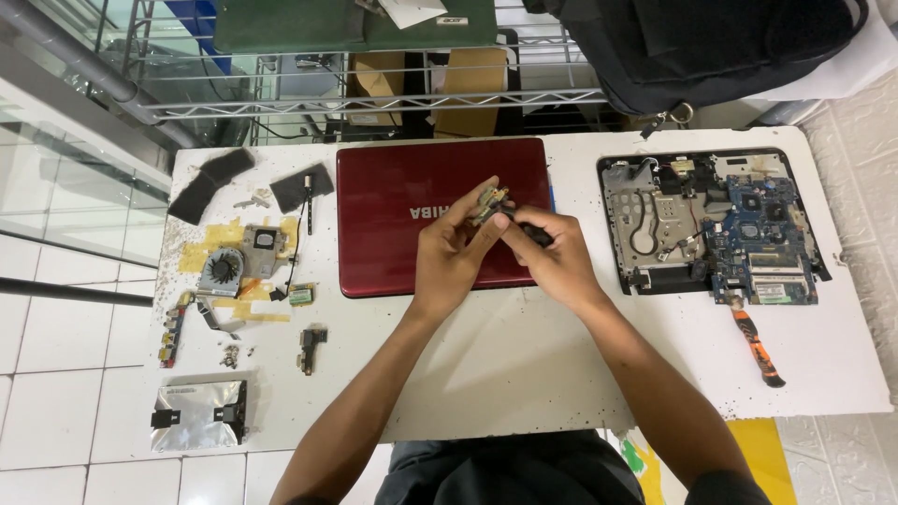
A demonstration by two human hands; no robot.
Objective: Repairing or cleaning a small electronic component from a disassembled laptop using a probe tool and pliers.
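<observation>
On the white table (524, 374), far left, lie black foam pads (210, 182), a round metal fan (223, 269) on yellow tape, and a shiny silver drive (199, 413). My left hand (451, 254) rises from a bent wrist, fingers pinched shut on a small metal bracket (490, 202) above the glossy red laptop lid (412, 215). My right hand (552, 257) meets it, fingertips closed on the same bracket's dark end. Right of that sits an open chassis (655, 224) with blue board, and an orange-handled screwdriver (756, 348).

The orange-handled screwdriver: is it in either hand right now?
No, the orange-handled screwdriver lies on the white table below the opened laptop base, while both hands hold a small metal part.
</observation>
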